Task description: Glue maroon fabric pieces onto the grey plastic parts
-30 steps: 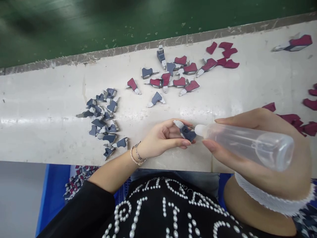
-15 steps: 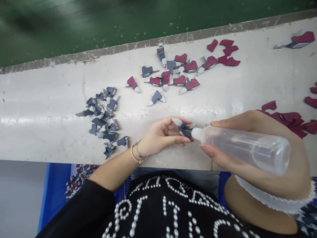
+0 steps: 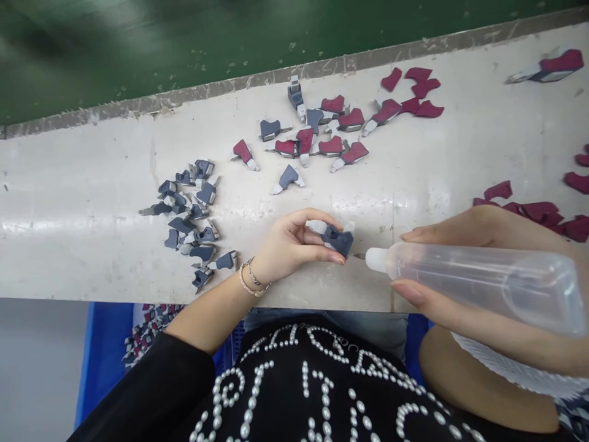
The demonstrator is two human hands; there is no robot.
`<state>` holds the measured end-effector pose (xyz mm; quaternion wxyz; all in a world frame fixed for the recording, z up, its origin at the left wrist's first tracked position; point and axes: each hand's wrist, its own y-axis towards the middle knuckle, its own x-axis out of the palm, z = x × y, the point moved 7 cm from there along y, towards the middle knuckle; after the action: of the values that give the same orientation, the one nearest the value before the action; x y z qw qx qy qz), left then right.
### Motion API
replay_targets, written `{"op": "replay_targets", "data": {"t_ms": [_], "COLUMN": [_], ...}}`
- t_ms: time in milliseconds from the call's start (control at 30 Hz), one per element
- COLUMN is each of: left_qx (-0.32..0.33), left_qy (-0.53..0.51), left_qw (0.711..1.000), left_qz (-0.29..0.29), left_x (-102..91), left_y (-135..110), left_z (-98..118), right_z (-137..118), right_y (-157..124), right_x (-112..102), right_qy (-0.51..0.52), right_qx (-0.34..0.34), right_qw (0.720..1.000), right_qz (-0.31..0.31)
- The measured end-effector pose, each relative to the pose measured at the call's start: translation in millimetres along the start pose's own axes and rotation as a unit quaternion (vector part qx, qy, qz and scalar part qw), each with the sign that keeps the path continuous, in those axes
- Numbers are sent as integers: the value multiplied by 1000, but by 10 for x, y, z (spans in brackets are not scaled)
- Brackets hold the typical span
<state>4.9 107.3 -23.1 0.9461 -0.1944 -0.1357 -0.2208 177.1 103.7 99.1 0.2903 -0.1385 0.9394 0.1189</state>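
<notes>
My left hand (image 3: pixel 294 245) pinches a small grey-blue plastic part (image 3: pixel 335 237) with a pale tip, just above the near edge of the white table (image 3: pixel 83 202). My right hand (image 3: pixel 488 288) is wrapped round a clear squeeze bottle (image 3: pixel 478 282) lying nearly level. Its white nozzle (image 3: pixel 375 259) ends in a thin needle tip that sits just right of the part, a little apart from it.
A heap of grey-blue parts (image 3: pixel 191 221) lies left of my left hand. Mixed red and grey parts (image 3: pixel 317 135) lie farther back, with loose red pieces (image 3: pixel 414 89) beyond and more (image 3: pixel 547 215) at right. A green belt (image 3: pixel 184 43) runs behind. A blue bin (image 3: pixel 105 356) is below.
The bottle has drawn back to the right and down, so its nozzle is off the part. My left hand has shifted slightly left with the part still pinched.
</notes>
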Motion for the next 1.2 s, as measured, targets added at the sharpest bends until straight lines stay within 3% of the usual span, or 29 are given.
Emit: {"op": "replay_targets", "data": {"t_ms": [467, 700, 1200], "left_qx": [1, -29, -15], "left_qy": [27, -17, -44], "left_qw": [1000, 998, 996], "left_qz": [-15, -49, -82], "left_x": [20, 94, 168], "left_y": [-3, -12, -19], "left_z": [27, 50, 92], "right_z": [86, 57, -28], "right_y": [-17, 0, 81], "right_x": [-76, -63, 15], "right_qy": [-8, -18, 4], "right_qx": [53, 26, 17], "right_qw": [998, 999, 1000], "right_qz": [18, 20, 10]}}
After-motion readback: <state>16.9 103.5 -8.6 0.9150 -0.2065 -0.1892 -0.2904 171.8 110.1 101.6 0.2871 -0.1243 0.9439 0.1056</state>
